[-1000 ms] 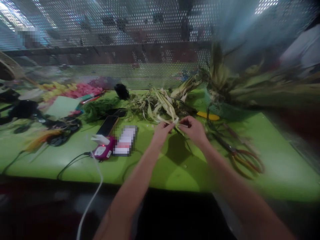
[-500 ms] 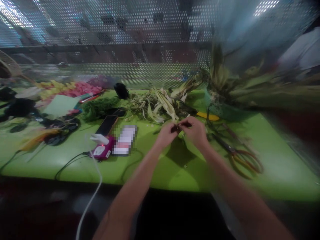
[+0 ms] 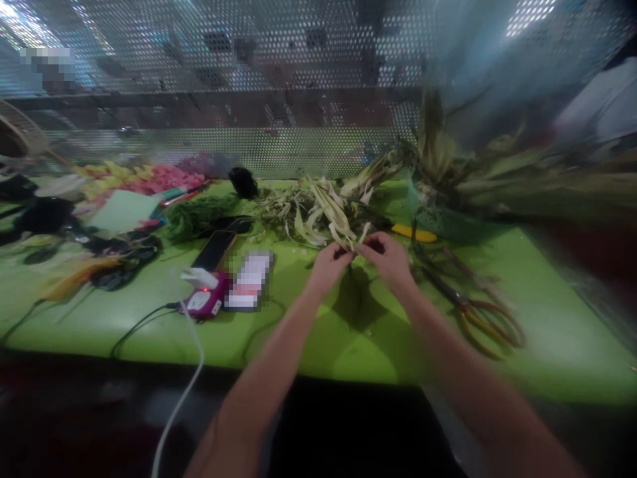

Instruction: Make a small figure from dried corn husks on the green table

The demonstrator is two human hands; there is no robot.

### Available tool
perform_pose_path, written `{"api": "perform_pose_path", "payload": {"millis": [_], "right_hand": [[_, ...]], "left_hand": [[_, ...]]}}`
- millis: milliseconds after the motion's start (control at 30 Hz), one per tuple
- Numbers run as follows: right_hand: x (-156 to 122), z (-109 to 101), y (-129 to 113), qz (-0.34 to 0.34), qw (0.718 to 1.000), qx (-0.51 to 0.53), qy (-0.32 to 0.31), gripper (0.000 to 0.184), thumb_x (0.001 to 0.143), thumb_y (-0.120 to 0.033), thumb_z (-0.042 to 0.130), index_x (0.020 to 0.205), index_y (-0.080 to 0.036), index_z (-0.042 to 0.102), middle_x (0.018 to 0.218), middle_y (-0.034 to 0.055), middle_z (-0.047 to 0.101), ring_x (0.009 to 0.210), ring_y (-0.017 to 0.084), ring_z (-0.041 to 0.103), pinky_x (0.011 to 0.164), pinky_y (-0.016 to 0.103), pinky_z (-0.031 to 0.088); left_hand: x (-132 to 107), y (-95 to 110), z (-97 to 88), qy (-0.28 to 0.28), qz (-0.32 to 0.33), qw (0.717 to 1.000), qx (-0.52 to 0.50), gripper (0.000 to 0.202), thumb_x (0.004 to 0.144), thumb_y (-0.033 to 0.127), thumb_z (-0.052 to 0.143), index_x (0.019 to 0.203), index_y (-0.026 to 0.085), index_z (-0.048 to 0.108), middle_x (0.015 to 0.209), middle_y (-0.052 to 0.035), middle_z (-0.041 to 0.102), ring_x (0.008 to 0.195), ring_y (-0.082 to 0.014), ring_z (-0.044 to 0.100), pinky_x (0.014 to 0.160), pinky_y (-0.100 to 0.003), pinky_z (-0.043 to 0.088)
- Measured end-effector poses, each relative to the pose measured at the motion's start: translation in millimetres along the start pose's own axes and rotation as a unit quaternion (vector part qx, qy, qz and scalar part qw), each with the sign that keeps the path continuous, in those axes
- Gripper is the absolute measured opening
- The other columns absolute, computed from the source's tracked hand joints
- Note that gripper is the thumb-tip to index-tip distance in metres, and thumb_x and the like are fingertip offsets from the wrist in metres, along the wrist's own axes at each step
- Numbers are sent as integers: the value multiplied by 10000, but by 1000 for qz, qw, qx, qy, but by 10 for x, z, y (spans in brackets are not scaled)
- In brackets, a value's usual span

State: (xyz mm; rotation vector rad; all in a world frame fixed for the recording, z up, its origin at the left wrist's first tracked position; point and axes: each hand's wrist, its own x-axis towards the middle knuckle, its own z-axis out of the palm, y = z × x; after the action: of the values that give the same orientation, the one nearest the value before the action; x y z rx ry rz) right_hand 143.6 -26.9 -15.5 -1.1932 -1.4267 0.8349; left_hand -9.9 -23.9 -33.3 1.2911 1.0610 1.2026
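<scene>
Both hands meet over the middle of the green table (image 3: 298, 332), fingertips almost touching. My left hand (image 3: 327, 269) is closed in a pinch on a pale dried leaf strip (image 3: 365, 234), which looks like corn husk. The same small piece is pinched by my right hand (image 3: 389, 264) from the other side; its pale ends stick up between the fingers. Just beyond the hands lies a heap of dried pale leaves (image 3: 331, 206). What exactly sits between the fingertips is partly hidden.
Scissors (image 3: 490, 325) with yellow-orange handles lie on the right, near a yellow-handled tool (image 3: 414, 232) and a green basin (image 3: 442, 222) of dried leaves. To the left are two phones, a purple power socket (image 3: 205, 302) with cables, green fibre (image 3: 199, 216) and a glue gun (image 3: 82, 275).
Pale strip ends now stand up between my fingertips, where they were less visible before. The hands have shifted only slightly; the table items stay in place.
</scene>
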Motion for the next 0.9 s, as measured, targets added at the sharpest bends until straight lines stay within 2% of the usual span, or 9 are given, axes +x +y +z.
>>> {"api": "perform_pose_path", "payload": {"millis": [167,267,367,533,633,767,833,900], "right_hand": [[31,11,55,25,999,-18,-35,262,695,-425,686,663,-187,582,612,-21,534,584,117,432,538,251,336],[55,2,77,59,995,1,-80,323,650,-478,707,647,-186,571,592,-28,524,571,111,433,538,249,351],[62,-6,78,79,990,26,-110,349,631,-489,737,657,-183,572,590,-29,538,567,111,460,545,248,384],[31,8,29,12,998,45,-39,243,679,-378,732,804,-184,654,753,10,665,671,141,570,649,280,464],[6,13,17,-25,999,15,-19,174,707,-333,715,791,-187,673,756,17,677,688,155,593,670,292,479],[-19,-17,13,-128,988,-74,-50,109,765,-302,700,820,-210,720,816,33,678,766,178,615,715,305,479],[-24,-35,5,-174,975,-112,-76,87,800,-278,676,834,-229,739,841,38,679,798,182,619,731,303,471],[-24,-41,3,-190,969,-129,-87,83,810,-256,666,828,-235,744,829,34,676,789,177,616,718,293,459]], "left_hand": [[-53,64,52,25,-20,998,-62,178,707,290,674,824,158,656,731,10,614,693,-111,512,707,-248,404],[-75,79,74,36,-31,993,-106,168,700,298,686,767,156,627,687,23,577,649,-94,480,675,-233,394],[-63,44,57,38,-35,993,-102,171,711,306,679,763,158,612,692,22,569,656,-94,480,674,-230,393],[-12,-16,9,23,-6,1000,9,158,741,282,637,845,164,624,855,-18,627,837,-134,541,819,-266,414],[-9,-2,18,-7,1,1000,18,134,746,262,605,835,162,605,836,-21,620,827,-139,550,832,-280,420],[-25,-9,21,-37,-11,999,16,71,737,226,563,780,170,553,692,11,545,673,-120,495,688,-260,407],[-24,-34,8,-31,-8,998,59,51,728,214,555,730,179,518,647,25,499,633,-116,447,634,-253,371],[-16,-51,-3,-40,5,993,107,46,719,198,543,705,180,503,645,23,494,644,-123,442,638,-259,359]]}}
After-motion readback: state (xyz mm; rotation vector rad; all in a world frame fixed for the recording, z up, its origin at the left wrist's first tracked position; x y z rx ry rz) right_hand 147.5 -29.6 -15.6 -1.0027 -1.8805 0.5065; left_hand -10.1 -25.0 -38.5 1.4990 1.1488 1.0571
